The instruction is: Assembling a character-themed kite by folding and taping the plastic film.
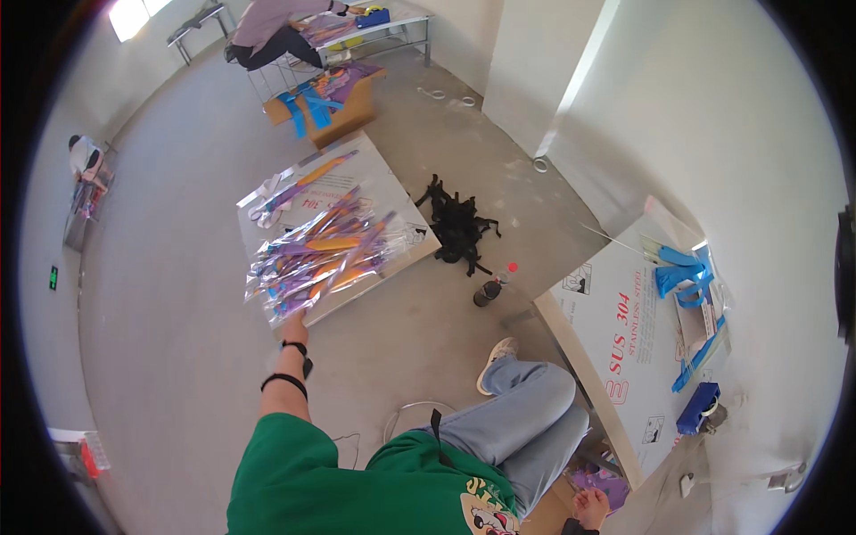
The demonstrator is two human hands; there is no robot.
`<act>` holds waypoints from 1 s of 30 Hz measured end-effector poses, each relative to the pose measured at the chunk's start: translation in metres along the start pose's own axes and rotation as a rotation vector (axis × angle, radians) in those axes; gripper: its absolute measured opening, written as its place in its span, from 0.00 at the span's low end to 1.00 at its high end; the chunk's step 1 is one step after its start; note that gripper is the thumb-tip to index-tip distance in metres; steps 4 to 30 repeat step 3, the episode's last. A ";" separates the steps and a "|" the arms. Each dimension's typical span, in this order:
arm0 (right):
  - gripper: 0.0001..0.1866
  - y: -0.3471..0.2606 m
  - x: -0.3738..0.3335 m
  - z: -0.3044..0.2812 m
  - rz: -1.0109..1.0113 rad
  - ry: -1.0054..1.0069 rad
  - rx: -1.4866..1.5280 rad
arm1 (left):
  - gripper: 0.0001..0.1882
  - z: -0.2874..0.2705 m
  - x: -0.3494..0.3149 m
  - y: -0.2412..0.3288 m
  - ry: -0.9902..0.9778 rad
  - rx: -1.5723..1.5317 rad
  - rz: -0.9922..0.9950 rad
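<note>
My left arm reaches out to a pile of clear-wrapped packages (325, 245) with long purple and orange pieces inside, lying on a white-topped table (379, 169). At the pile's near edge is my left hand (296, 323); its fingers are hidden by the shiny wrapping. My right hand (590, 508) is low at the right, its fingers curled, beside a purple printed item (604, 483) under the edge of the right table (580, 357). What those fingers hold, if anything, is too small to make out. A cardboard surface (555, 504) shows near that hand.
On the right table lie blue strips (685, 272) and a blue tape dispenser (698, 408). A heap of black straps (456, 223) and a dark bottle (487, 292) are on the floor between the tables. Behind them stands a cardboard box (348, 114). Two people (276, 31) work farther off.
</note>
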State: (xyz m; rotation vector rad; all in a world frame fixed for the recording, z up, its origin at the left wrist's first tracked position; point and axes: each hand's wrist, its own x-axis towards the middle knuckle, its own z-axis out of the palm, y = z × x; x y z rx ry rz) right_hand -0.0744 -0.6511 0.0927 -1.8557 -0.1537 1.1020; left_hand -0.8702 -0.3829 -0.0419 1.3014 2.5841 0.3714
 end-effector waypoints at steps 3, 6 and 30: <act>0.09 -0.005 -0.001 -0.014 0.039 0.099 -0.038 | 0.22 -0.061 0.070 0.027 -0.047 0.049 -0.050; 0.09 -0.005 -0.001 -0.014 0.039 0.099 -0.038 | 0.22 -0.061 0.070 0.027 -0.047 0.049 -0.050; 0.09 -0.005 -0.001 -0.014 0.039 0.099 -0.038 | 0.22 -0.061 0.070 0.027 -0.047 0.049 -0.050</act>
